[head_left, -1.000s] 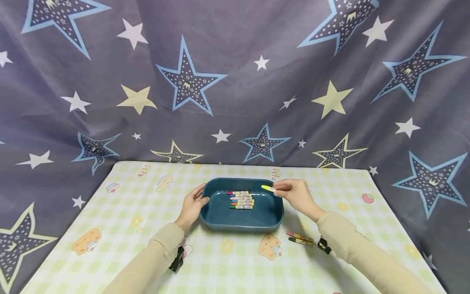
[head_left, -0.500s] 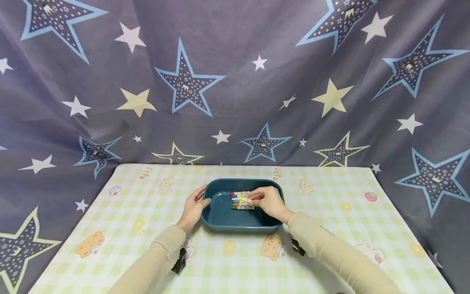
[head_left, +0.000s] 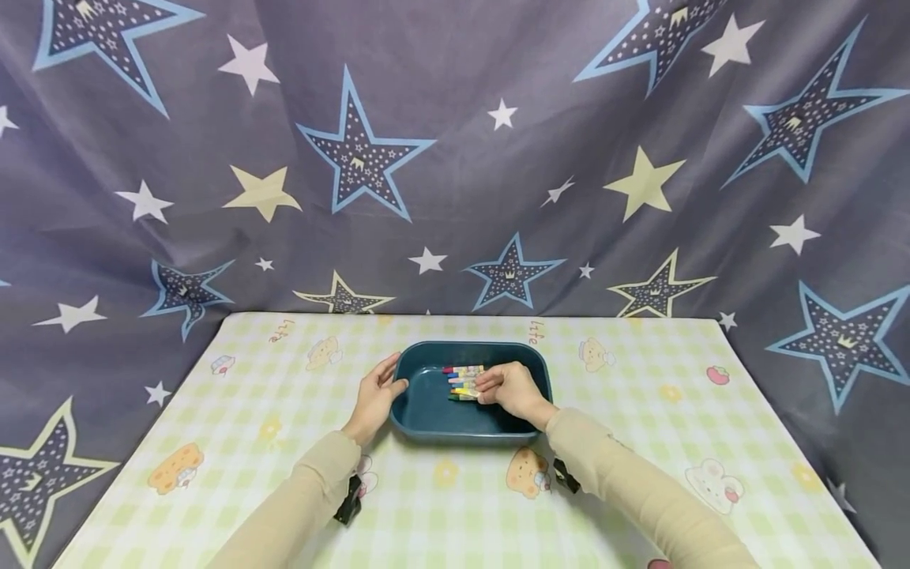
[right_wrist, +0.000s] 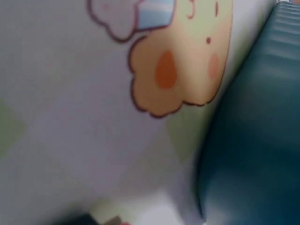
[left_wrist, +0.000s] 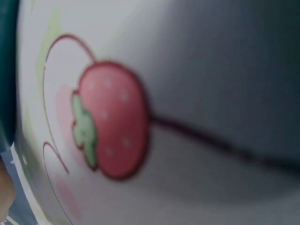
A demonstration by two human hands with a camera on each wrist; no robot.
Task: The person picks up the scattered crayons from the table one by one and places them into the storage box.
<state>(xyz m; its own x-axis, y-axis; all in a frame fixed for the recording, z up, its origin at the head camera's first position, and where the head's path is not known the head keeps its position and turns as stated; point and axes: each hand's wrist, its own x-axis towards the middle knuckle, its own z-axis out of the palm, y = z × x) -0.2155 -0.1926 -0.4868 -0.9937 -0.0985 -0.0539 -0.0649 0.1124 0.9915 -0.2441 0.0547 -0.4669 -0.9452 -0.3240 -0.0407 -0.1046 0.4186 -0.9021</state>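
Observation:
A dark teal plastic basin [head_left: 426, 423] lies on the table in the head view. My left hand [head_left: 373, 399] holds its left rim, thumb over the edge; a bit of that hand shows at the lower left of the left wrist view. Inside the basin, several paper-wrapped crayons [head_left: 464, 371] lie side by side in a row, tips to the left. My right hand [head_left: 515, 391] reaches in over the right side and pinches a yellow crayon [head_left: 465, 392] low at the near end of the row. Its fingers hide the right ends of some crayons.
A checked tablecloth [head_left: 284, 490] with cartoon prints covers the table. Behind it hangs a grey star-patterned curtain [head_left: 455, 197]. The basin's outer wall [right_wrist: 258, 131] fills the right of the right wrist view. My right forearm covers part of the table at the right.
My right hand has carried the yellow crayon from above the basin's right rim down and left to the crayon row. My left hand has stayed on the left rim.

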